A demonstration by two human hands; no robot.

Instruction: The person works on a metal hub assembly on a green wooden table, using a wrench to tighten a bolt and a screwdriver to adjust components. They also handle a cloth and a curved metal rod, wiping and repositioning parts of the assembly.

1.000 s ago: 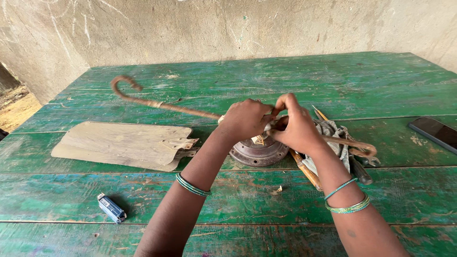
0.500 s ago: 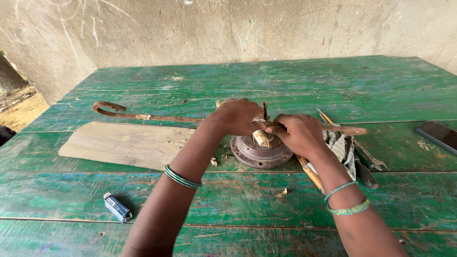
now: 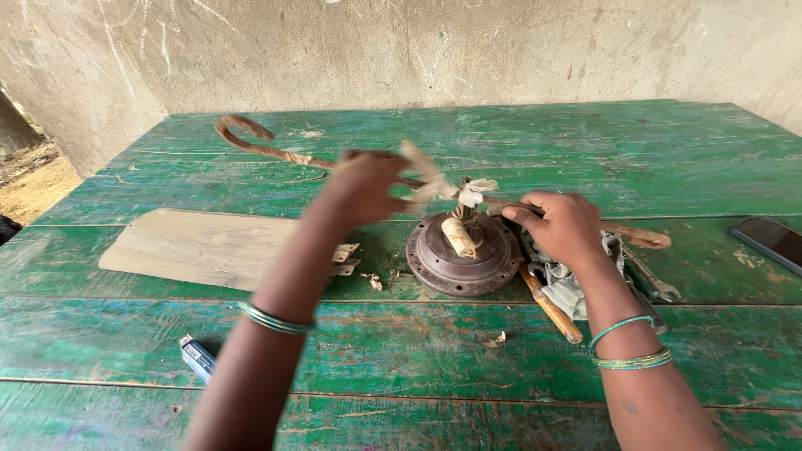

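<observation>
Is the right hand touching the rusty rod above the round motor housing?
Touching. In the head view, the right hand has its fingers closed around the rusty rod, just right of the round motor housing.

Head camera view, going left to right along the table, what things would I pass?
Wooden blade → lighter → left hand → rusty round housing → right hand → wrench → phone.

Your worn green plank bench (image 3: 685, 159) meets a rough grey plaster wall (image 3: 501, 50) at 12 o'clock; sandy ground (image 3: 33, 188) lies at 9.
</observation>
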